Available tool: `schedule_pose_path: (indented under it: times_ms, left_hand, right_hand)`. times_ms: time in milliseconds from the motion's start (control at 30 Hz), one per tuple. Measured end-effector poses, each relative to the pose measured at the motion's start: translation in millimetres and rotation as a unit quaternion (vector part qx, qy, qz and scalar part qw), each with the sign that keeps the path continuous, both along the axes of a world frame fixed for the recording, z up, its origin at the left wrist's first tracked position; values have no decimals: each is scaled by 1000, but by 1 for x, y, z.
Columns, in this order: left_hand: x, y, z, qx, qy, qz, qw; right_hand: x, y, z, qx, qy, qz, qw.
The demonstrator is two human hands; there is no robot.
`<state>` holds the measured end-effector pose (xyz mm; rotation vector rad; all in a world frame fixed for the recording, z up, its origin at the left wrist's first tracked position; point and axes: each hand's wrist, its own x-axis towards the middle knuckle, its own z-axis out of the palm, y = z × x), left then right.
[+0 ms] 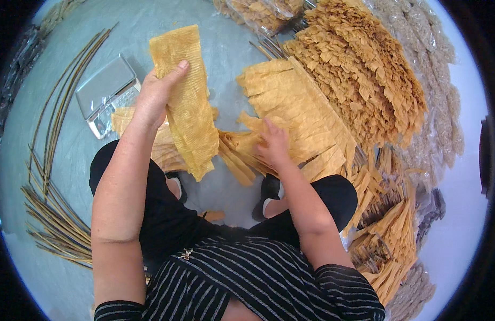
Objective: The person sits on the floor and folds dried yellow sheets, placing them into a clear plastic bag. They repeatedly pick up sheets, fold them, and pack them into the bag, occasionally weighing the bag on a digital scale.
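Note:
My left hand (161,86) grips a stack of wrinkled golden-tan strips (193,116), thumb on top, raised in front of my knees. The strips hang lengthwise towards me. My right hand (276,142) is at a bunch of loose tan strips (235,146) between my knees; its fingers are spread, and whether they pinch a strip is unclear. Beyond that hand lies a layered pile of wide tan strips (287,90). Partly behind my left forearm, more pale strips (165,140) lie low near my left knee.
A digital scale (111,96) stands on the grey floor (199,196) at the left, beside long thin brown sticks (62,104). On the right rises a large heap of ruffled tan pieces (355,72). A plastic-wrapped bundle (263,12) lies at the top; more bundles (386,240) lie right of my knee.

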<state>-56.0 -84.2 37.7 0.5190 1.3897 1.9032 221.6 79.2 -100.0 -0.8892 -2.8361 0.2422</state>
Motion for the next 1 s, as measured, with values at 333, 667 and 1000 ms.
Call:
schedule_pose_path:
  times_ms: [333, 667, 1000]
  left_hand:
    - [28, 1, 1, 12, -103, -170, 980]
    - [41, 6, 2, 124, -252, -261, 924]
    - [12, 2, 2, 160, -171, -38, 972]
  right_hand:
    - [-34, 28, 140, -419, 439, -38, 794]
    - [-119, -43, 162, -500, 413, 50, 759]
    - [-82, -91, 125, -602, 237, 60, 760]
